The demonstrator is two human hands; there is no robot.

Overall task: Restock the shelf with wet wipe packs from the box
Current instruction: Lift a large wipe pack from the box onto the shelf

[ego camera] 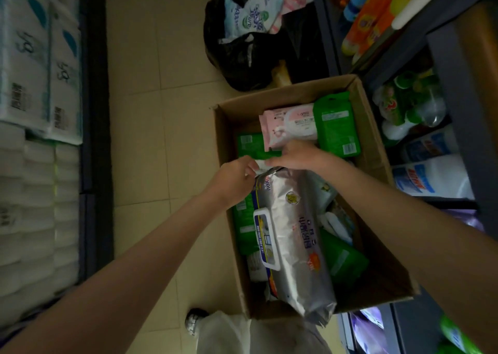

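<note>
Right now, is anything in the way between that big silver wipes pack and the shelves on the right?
Nothing visible blocks it. Both the left hand and the right hand grip the top edge of the large silver foil wet wipe pack, above the open brown cardboard box. The dark metal shelf stands right beside the box.

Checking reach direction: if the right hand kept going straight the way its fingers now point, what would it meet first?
The right hand points left, at the silver pack's top edge. It would likely meet the left hand pinching that edge, though depth is unclear.
</note>
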